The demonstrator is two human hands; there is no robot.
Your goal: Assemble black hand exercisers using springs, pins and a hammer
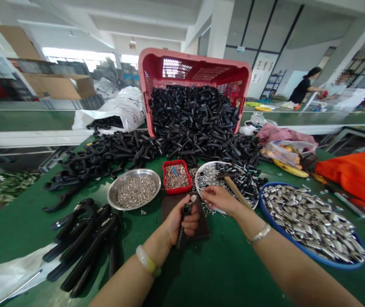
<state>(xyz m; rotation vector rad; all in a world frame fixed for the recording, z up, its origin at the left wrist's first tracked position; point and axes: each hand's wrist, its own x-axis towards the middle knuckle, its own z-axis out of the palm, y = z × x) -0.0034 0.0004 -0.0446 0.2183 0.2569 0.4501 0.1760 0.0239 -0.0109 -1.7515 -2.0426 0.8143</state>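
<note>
My left hand grips a black plastic part upright on a dark brown board. My right hand hovers just beside it, its fingertips pinched together; anything between them is too small to tell. Right of that hand, a wooden-handled hammer rests across a white plate of metal pieces and black parts. A steel bowl and a small red tray hold tiny metal pieces. A blue-rimmed tray holds metal sleeves. Black assembled handles lie to my left.
A tipped red plastic basket spills a large heap of black parts across the green table. A white sack, bananas and orange fabric lie nearby. A co-worker stands at the far right.
</note>
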